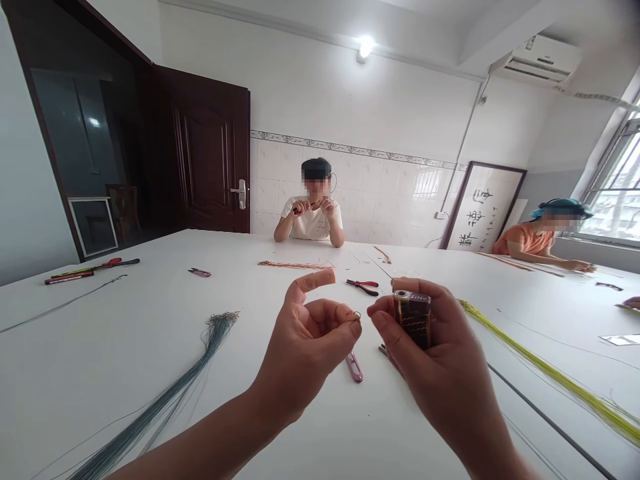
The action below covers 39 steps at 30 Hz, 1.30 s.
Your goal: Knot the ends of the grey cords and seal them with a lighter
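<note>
My left hand (310,340) pinches a small metal ring (357,316) between thumb and index finger, with its other fingers curled or raised. Whatever else the pinch may hold is too small to make out. Wrapped in the fingers of my right hand (440,353) is a dark patterned lighter (413,317), upright, its metal top showing. The two hands are close together but apart, above the white table (280,440). Beneath them lies a pink-handled tool (355,368), partly hidden by my left hand. Dark metal tips (384,350) of another tool show beside my right hand.
A bundle of blue-grey cords (200,367) lies left, yellow-green cords (540,373) right. Red-and-black pliers (364,287), small snips (200,272) and orange cords (295,265) lie farther off. One person (313,220) sits opposite, another (530,237) at the far right.
</note>
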Tool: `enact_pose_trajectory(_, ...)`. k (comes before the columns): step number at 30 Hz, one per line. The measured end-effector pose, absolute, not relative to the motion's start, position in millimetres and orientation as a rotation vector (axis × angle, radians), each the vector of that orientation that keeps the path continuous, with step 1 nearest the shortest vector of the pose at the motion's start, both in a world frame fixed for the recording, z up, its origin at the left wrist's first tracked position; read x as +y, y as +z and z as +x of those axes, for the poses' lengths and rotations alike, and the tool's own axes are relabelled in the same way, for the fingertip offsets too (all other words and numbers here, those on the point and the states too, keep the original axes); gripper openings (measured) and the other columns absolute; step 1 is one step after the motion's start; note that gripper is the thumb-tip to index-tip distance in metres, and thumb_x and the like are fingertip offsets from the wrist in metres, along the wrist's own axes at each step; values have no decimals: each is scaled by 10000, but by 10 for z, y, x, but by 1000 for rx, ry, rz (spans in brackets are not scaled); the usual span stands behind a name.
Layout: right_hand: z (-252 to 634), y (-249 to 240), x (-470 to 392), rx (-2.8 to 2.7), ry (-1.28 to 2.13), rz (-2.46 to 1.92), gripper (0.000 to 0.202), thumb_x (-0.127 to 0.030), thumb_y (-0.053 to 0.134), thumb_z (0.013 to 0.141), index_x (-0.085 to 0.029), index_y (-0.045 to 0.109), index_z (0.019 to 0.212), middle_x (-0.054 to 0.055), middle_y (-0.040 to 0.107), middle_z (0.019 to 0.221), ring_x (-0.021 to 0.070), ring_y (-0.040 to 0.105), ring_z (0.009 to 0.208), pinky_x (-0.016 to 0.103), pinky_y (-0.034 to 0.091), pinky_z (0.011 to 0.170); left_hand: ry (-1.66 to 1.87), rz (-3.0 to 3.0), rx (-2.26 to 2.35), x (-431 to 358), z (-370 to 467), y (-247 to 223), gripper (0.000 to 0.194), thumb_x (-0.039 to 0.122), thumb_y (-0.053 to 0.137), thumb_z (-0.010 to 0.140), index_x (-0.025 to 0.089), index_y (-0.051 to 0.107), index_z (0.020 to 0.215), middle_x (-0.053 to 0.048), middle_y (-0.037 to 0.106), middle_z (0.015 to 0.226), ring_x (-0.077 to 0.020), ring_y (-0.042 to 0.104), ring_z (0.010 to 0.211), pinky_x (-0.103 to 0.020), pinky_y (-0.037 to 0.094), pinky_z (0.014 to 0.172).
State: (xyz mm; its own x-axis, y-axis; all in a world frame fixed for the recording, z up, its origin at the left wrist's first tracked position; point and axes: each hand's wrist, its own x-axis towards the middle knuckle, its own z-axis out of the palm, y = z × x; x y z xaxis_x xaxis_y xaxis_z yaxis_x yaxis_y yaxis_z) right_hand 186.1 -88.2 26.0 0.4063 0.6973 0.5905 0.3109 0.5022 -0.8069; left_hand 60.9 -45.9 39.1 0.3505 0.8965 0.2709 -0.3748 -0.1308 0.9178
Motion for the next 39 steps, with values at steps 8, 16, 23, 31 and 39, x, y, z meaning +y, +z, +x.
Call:
enact_pose_trajectory(8, 1844, 235, -870, -1241, 328, -1090, 236, -292, 636, 783, -291, 542, 999, -14, 660, 764, 110, 558, 569, 192, 461, 461, 1317, 1509, 613, -443, 590, 348, 496, 141, 677, 747, 273, 382, 1124, 70, 592, 689, -93, 549, 667, -195, 492, 599)
enact_pose_trajectory(16, 1855, 262, -903, -1227, 432, -1001, 235, -235, 628, 788, -307, 544, 995, -37, 660, 764, 53, 483, 470, 131, 400, 394, 1286, 1541, 616, -456, 584, 366, 504, 134, 667, 740, 278, 365, 1116, 72, 588, 681, -91, 543, 640, -196, 499, 579)
enact_pose_trajectory(23, 1868, 253, -893, -1242, 399, -1051, 284, -238, 648, 759, -303, 538, 1012, -29, 669, 787, 88, 571, 571, 159, 477, 463, 1314, 1521, 683, -511, 611, 393, 503, 109, 668, 711, 273, 402, 1105, 85, 569, 637, -72, 481, 589, -159, 474, 539)
enact_pose_trajectory(31, 1872, 238, -870, -1263, 344, -1014, 277, -176, 610, 760, -310, 538, 991, -60, 613, 718, 57, 495, 495, 130, 426, 415, 1233, 1464, 626, -526, 619, 392, 485, 112, 657, 719, 266, 413, 1109, 80, 578, 639, -64, 502, 537, -159, 448, 500)
enact_pose_trajectory(39, 1929, 293, -883, -1296, 398, -1067, 255, -163, 626, 749, -288, 571, 964, -21, 689, 848, 47, 508, 478, 113, 405, 377, 1240, 1407, 624, -507, 611, 405, 517, 145, 691, 712, 259, 410, 1130, 70, 591, 626, -66, 498, 509, -156, 412, 472)
